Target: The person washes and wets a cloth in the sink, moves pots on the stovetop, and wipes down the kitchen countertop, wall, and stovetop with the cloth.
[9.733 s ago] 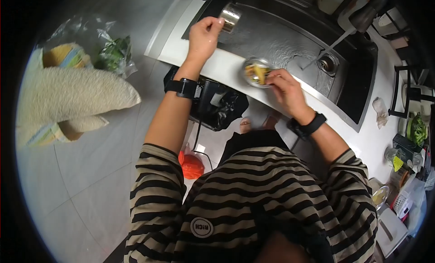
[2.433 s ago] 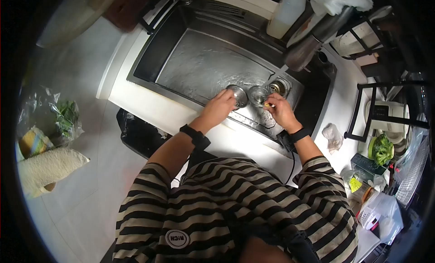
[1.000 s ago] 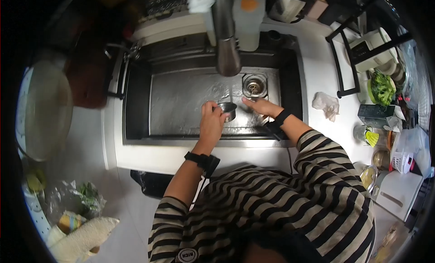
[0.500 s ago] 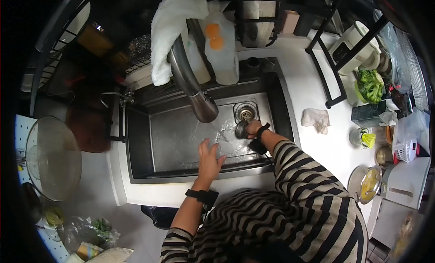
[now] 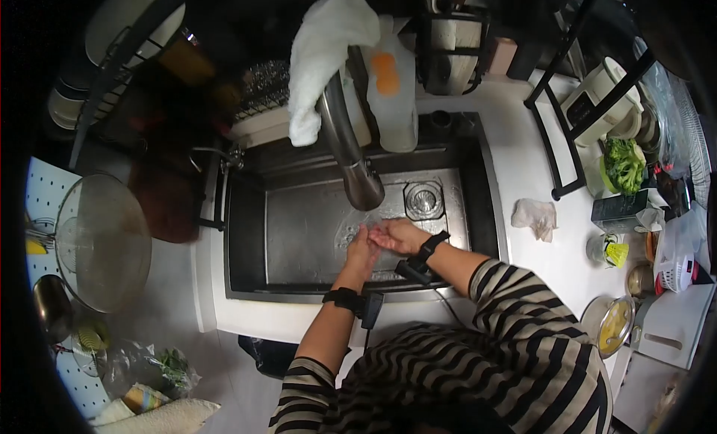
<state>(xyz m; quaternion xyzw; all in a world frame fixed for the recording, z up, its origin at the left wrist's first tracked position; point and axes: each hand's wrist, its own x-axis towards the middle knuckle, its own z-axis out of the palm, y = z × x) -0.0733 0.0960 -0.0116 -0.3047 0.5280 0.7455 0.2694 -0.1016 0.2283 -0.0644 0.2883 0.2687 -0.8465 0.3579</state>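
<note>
Under the dark metal faucet (image 5: 346,135), my two hands meet over the sink (image 5: 299,210). My left hand (image 5: 361,253) points up toward the spout with its fingers stretched out. My right hand (image 5: 402,237) reaches in from the right, its extended fingers touching the left fingers. Water splashes around the fingertips, which are somewhat blurred, and I see no object in either hand. Just beyond my right hand, a round metal strainer (image 5: 424,201) sits in the drain. Each wrist wears a black strap with a small device.
A white towel (image 5: 328,53) drapes over the faucet. On the right counter lie a crumpled cloth (image 5: 535,218), broccoli (image 5: 624,165) and a pot with yellow contents (image 5: 614,326). At left, a large round lid-like disc (image 5: 103,243) stands near a plastic bag of greens (image 5: 168,367).
My right hand has let go of the round metal strainer, which now sits in the drain, and moved left to meet my left hand under the faucet. The view has shifted slightly.
</note>
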